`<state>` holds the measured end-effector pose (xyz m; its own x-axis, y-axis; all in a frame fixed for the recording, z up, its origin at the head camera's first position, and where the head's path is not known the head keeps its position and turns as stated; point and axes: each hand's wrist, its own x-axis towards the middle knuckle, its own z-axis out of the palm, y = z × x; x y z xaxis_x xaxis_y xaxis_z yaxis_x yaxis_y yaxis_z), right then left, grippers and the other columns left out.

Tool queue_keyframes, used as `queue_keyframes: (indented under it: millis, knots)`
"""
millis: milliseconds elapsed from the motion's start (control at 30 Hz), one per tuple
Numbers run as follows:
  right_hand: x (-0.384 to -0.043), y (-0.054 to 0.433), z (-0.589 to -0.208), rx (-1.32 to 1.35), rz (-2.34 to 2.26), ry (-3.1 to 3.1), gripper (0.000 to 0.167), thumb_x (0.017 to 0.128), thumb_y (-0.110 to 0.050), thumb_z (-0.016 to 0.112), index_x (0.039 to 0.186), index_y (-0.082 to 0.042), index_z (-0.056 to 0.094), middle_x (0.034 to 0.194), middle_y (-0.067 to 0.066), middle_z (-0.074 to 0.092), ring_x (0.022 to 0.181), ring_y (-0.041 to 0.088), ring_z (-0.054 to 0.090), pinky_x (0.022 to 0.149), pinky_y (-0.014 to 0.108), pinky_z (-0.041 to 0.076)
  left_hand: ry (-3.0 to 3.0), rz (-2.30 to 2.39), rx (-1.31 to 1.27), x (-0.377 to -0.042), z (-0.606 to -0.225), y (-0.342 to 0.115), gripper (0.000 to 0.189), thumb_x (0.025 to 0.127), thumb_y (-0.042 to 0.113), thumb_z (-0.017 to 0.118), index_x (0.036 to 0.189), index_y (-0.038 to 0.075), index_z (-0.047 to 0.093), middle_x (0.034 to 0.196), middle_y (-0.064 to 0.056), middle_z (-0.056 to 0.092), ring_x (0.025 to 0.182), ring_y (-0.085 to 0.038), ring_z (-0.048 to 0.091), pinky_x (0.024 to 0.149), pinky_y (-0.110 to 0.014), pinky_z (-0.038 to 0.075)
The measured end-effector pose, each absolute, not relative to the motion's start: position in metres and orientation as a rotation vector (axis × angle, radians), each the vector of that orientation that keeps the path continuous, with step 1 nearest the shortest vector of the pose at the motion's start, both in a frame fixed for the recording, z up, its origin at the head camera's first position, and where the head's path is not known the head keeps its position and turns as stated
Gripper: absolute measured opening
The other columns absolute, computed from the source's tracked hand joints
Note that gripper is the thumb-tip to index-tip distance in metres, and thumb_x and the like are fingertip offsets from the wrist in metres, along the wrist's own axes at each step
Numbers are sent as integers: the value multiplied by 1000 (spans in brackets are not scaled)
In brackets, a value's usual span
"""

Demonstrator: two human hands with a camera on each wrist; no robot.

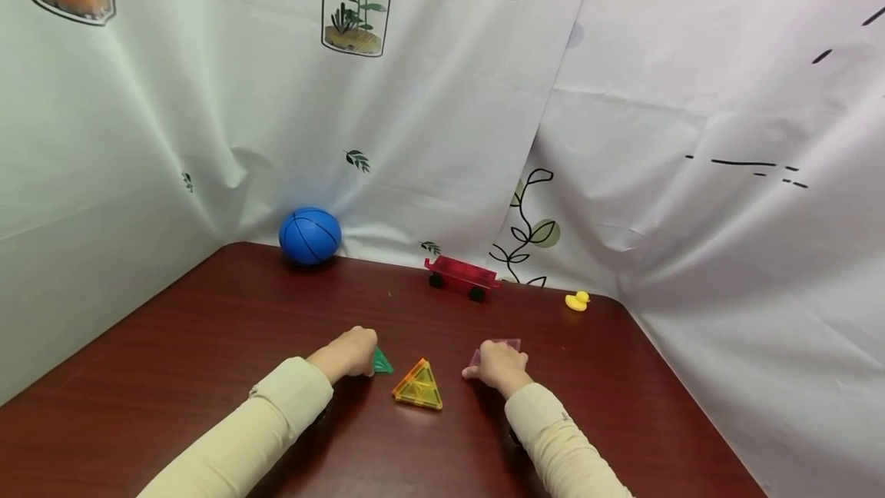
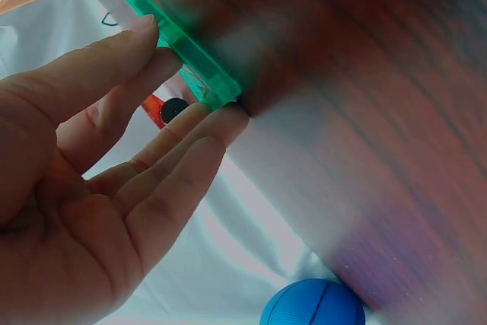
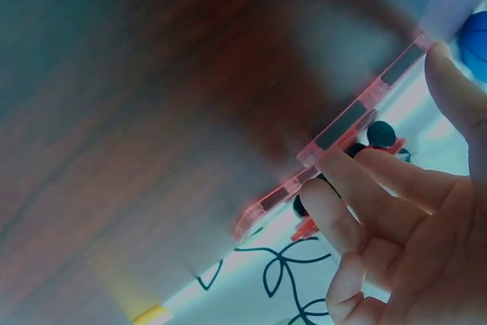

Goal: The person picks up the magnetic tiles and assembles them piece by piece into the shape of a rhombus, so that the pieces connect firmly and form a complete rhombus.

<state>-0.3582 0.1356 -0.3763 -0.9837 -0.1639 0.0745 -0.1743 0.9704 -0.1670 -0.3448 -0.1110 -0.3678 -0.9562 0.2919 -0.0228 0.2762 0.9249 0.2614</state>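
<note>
In the head view my left hand pinches a translucent green triangular magnetic tile just above or at the tabletop. The left wrist view shows the green tile edge-on, between the thumb and the fingertips. Pink translucent magnetic tiles lie under my right hand, which holds them by the edges. Seen from the right wrist, the thumb is at one end of a pink tile and fingertips touch its side. Between the hands stands a pyramid-like piece of yellow and orange triangular tiles.
A blue ball sits at the back left of the brown table. Near the back edge stand a red toy wagon with black wheels and a small yellow rubber duck. White printed cloth hangs around the table's back and sides.
</note>
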Motion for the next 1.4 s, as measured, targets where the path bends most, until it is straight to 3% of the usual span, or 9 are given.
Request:
queue_keyframes:
  millis: [333,500,700,900,1000,1133,1400]
  knots:
    - [-360,134,-375,185,339,-3070,27,60,-40,77,59,-20,59,64,-1,49,66,20,46,67,48,34,3009,377,402,-348,-365,-110,21,70,3,71,61,7,52,62,-4,48,55,-15,44,50,-28,37]
    - [-360,136,-374,164,324,-3058,40,53,-40,81,68,-12,57,67,3,48,67,22,46,67,48,35,3018,371,416,-348,-366,-109,22,69,3,71,60,7,51,60,-4,47,53,-15,42,49,-28,36]
    - [-359,144,-366,195,420,-3071,30,65,-30,76,78,-9,59,73,3,54,69,22,50,61,43,39,3024,370,425,-348,-366,-108,23,69,3,71,60,7,51,60,-3,48,53,-15,43,50,-28,37]
    - [-357,157,-362,301,557,-3066,20,71,-23,71,83,-9,63,101,5,60,94,30,52,62,39,41,3017,369,425,-348,-366,-108,23,69,4,71,60,7,51,59,-3,48,53,-14,44,50,-28,37]
    - [-358,163,-362,335,561,-3047,16,71,-23,71,73,-11,62,98,4,61,88,27,53,59,35,40,3017,380,427,-348,-366,-108,22,69,3,71,59,8,51,57,-2,49,52,-14,43,50,-28,37]
    - [-358,169,-364,351,606,-3037,16,71,-23,71,68,-11,61,82,2,60,66,16,49,54,31,38,3020,399,435,-348,-367,-109,23,68,3,71,58,8,52,56,-2,49,52,-14,42,50,-28,37]
    - [-355,173,-363,376,662,-3019,16,72,-23,71,68,-11,60,75,-1,56,62,15,46,53,29,36,3005,377,437,-346,-365,-109,22,66,10,76,64,7,54,63,-3,51,59,-15,47,56,-31,41]
